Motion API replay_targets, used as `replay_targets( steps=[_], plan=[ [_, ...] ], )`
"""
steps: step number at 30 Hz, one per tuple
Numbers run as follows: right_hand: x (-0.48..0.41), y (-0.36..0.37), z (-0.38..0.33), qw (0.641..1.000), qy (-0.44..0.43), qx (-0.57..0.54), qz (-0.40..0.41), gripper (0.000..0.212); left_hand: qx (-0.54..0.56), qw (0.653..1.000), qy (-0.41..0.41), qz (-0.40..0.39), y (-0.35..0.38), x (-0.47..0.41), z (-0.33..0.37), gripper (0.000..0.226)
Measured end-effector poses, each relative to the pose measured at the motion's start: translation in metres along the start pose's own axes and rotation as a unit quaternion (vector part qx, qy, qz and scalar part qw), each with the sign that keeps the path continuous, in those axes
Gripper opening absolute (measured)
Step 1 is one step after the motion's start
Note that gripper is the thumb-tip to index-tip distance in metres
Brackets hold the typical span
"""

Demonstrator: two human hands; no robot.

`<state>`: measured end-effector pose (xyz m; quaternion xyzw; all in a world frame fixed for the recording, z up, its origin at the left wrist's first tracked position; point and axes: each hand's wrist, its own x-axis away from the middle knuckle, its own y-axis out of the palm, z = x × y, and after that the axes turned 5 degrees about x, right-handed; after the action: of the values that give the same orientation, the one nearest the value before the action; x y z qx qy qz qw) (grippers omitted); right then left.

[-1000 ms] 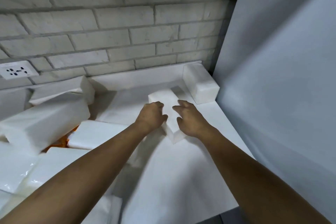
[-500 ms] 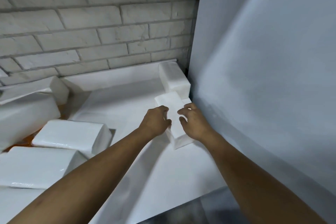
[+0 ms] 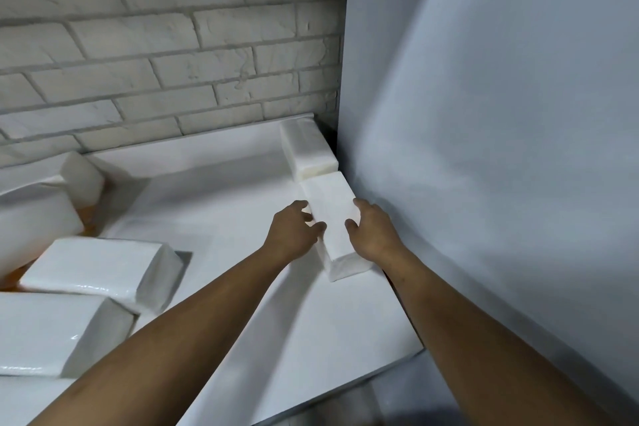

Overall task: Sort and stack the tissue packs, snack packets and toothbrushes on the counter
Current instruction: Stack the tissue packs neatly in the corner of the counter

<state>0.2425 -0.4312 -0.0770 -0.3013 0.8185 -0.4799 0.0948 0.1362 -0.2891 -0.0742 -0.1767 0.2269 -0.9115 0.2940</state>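
A white tissue pack (image 3: pixel 333 218) lies on the white counter (image 3: pixel 224 218), its long side against the grey panel on the right. My left hand (image 3: pixel 294 230) presses its left side and my right hand (image 3: pixel 371 233) holds its right side. Its far end touches a second tissue pack (image 3: pixel 306 152) that sits in the back right corner. Several more white tissue packs (image 3: pixel 100 273) lie jumbled at the left, with a bit of orange snack packet (image 3: pixel 88 214) showing between them. No toothbrush is in view.
A white brick wall (image 3: pixel 173 45) runs along the back of the counter. A tall grey panel (image 3: pixel 501 149) closes off the right side. The counter's front edge (image 3: pixel 345 387) runs diagonally at the lower right.
Both hands have slid the held tissue pack to the right and back, so it now lies along the grey panel and touches the corner pack. The view has shifted to the right.
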Motion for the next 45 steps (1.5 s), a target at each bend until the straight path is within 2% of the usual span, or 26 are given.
replay_targets(
  steps=[22, 31, 36, 40, 43, 45],
  plan=[
    [-0.037, 0.006, 0.006, 1.0, -0.012, 0.013, 0.003, 0.057, 0.054, 0.998, 0.019, 0.016, 0.002, -0.023, 0.0, 0.039],
    [-0.04, 0.005, 0.003, 1.0, -0.011, 0.024, -0.004, 0.057, 0.024, 0.999, 0.024, 0.01, 0.0, -0.029, 0.004, 0.028],
    [-0.039, 0.003, 0.001, 1.0, -0.009, 0.026, -0.006, 0.056, 0.024, 0.999, 0.02, 0.013, 0.0, -0.03, 0.004, 0.033],
    [-0.035, 0.0, -0.002, 1.0, -0.011, 0.021, 0.003, 0.052, 0.024, 1.0, 0.006, 0.014, -0.002, -0.028, 0.003, 0.051],
    [-0.032, -0.002, -0.005, 0.998, -0.021, 0.031, 0.041, 0.049, 0.022, 0.999, -0.011, 0.028, -0.009, -0.024, 0.0, 0.068],
    [-0.03, -0.003, -0.01, 0.996, -0.032, 0.053, 0.064, 0.05, 0.022, 0.999, -0.009, 0.039, -0.015, -0.02, -0.002, 0.071]
  ],
)
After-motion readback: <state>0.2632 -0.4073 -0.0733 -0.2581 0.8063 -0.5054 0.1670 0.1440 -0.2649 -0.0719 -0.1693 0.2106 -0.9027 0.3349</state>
